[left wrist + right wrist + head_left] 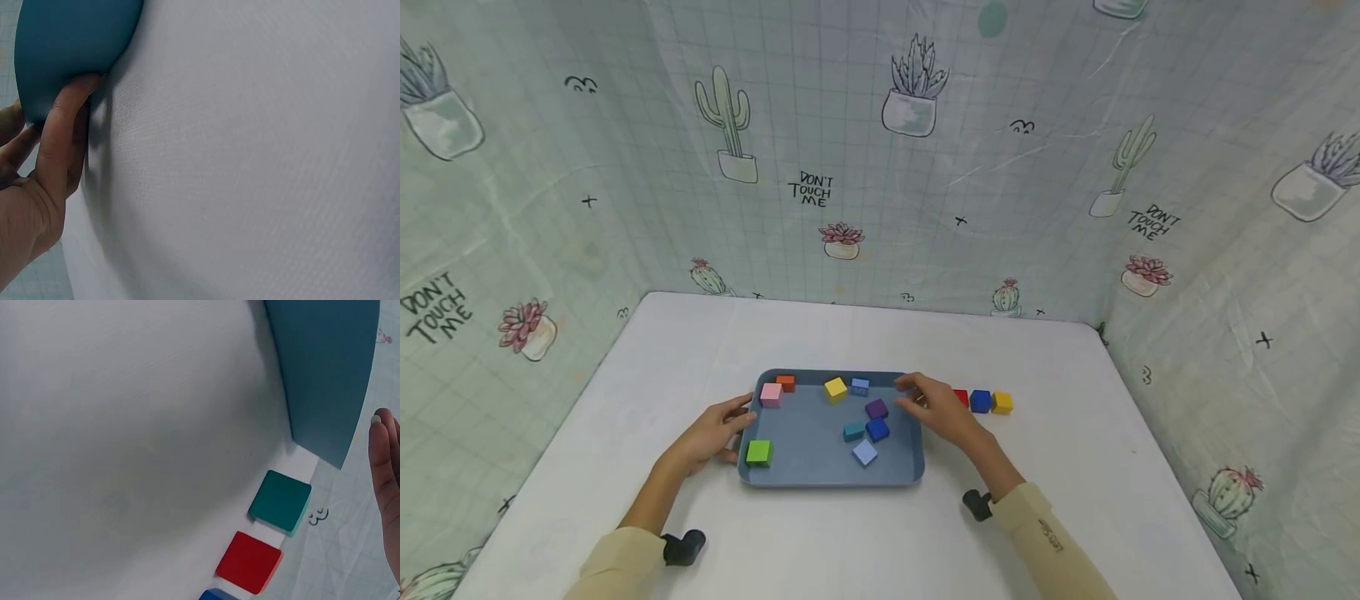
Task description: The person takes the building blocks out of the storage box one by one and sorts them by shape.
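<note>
My left hand (711,433) holds the left edge of a blue-grey tray (805,479), with fingertips at the rim; in the left wrist view one finger presses low on the outer wall (75,44). Over the tray's far right corner is my right hand (942,408), its fingers loosely bent and nothing visible between them. Inside the tray lie an orange block (786,382), pink block (771,395), green block (758,453), yellow block (835,390), purple block (876,408), teal block (853,431) and several blue blocks, among them a dark blue block (877,430).
To the right of the tray, a row of blocks stands on the white table (1060,467): a dark green block (280,501), a red block (250,562), a blue block (981,402) and a yellow block (1002,403). A printed cloth (880,167) surrounds the table.
</note>
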`<state>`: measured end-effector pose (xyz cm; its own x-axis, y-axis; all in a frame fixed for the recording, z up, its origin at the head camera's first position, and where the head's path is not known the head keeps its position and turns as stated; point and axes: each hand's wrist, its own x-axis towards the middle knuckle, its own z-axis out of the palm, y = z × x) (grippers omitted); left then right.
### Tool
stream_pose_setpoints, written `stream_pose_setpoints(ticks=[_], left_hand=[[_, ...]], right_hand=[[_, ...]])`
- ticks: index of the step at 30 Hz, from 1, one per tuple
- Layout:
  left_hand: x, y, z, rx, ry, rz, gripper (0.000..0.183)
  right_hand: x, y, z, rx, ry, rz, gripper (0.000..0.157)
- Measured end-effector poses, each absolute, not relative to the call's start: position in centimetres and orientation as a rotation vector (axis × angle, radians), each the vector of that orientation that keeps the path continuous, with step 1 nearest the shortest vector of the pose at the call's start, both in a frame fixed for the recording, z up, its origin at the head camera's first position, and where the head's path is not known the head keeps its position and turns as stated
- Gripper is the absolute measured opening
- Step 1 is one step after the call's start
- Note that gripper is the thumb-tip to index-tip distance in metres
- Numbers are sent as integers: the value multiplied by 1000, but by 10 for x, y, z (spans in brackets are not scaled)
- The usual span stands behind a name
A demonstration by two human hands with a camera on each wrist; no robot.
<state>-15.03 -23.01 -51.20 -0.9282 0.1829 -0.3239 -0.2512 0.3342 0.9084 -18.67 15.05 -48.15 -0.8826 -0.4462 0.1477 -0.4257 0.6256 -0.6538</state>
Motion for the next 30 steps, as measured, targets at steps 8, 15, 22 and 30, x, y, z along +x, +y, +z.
stream_pose_setpoints(ticks=[8,15,22,30], left_hand=[[-152,-232,-516,-54,2233,1631,61],[-151,-233,-519,-68,2224,1624,61],[-154,-234,-517,-73,2216,1636,62],[-156,-233,-518,-48,2206,1641,64]], right_hand=[[-192,141,-482,-742,2778,-1088,35],[-195,140,-485,-740,2738,-1077,38],[-200,137,-486,-767,2741,-1056,37],[-202,135,-483,-774,2736,-1045,37]])
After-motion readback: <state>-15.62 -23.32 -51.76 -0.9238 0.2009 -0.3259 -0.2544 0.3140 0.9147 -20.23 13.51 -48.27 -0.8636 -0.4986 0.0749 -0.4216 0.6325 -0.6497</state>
